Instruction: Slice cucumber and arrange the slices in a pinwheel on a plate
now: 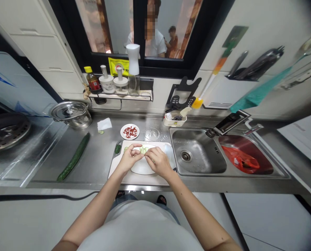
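Note:
My left hand [130,158] and my right hand [157,160] meet over a white plate [142,170] on the cutting board [116,167]. Between their fingertips are thin, pale green cucumber slices [144,150]. Both hands are closed, thumb against fingers, pinching at the slices; exactly which slice each one grips is too small to tell. Part of the plate is hidden by the hands. A dark green cucumber end [118,149] lies at the board's upper left corner. Just beyond the board, a small plate [122,132] holds chopped red pieces [130,131].
A whole cucumber [74,158] lies on the steel counter at left, near a lidded pot [78,116] and a white tissue [104,124]. The double sink [197,165] is at right, with a red bag [240,160] in its far basin. Bottles stand on a wall rack [124,94].

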`<state>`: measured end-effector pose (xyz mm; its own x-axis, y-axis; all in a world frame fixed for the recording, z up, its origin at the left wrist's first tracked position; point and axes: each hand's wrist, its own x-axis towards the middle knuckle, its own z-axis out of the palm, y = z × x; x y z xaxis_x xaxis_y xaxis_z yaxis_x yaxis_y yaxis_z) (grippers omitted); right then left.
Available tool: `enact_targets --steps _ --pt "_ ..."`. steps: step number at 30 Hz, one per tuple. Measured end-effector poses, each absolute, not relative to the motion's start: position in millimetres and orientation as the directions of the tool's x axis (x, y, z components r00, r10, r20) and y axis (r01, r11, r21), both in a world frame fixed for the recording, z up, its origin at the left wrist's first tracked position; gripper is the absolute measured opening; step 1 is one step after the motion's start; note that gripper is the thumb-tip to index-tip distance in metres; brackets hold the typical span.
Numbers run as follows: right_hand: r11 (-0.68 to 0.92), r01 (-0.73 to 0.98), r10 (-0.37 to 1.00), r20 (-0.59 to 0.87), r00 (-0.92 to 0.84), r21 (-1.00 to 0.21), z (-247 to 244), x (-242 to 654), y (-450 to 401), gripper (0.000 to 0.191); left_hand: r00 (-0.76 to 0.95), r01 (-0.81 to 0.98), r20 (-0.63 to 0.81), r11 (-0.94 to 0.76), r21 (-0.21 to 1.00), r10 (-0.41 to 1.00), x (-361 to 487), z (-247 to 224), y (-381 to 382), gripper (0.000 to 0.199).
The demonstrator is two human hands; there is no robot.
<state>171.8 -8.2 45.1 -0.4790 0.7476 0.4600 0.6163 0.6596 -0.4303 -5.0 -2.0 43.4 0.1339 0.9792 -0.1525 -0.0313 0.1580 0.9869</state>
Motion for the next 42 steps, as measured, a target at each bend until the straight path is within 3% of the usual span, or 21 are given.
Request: enact_targets --steps 11,27,35,42 --pt "0.602 0.578 0.798 0.405 -0.446 -0.550 43 171 -7 0.018 0.143 0.020 -0.093 0.091 0.996 0.985 -3 42 0 0.046" --pt "0.296 0.560 0.933 0.109 -0.342 -0.774 5 173 -6 0.013 0.208 0.001 -0.148 0.151 0.989 0.967 0 -1 2 0.040" --pt "0.091 0.588 0.943 -0.121 -0.311 -0.804 -31 176 -8 0.016 0.281 0.185 -0.311 0.267 0.946 0.908 -1 -45 6 0.038" --pt "0.016 0.678 0.938 -0.224 -0.264 -0.735 -46 168 -13 0.019 0.237 0.537 -0.325 0.155 0.829 0.916 2 -57 8 0.029"
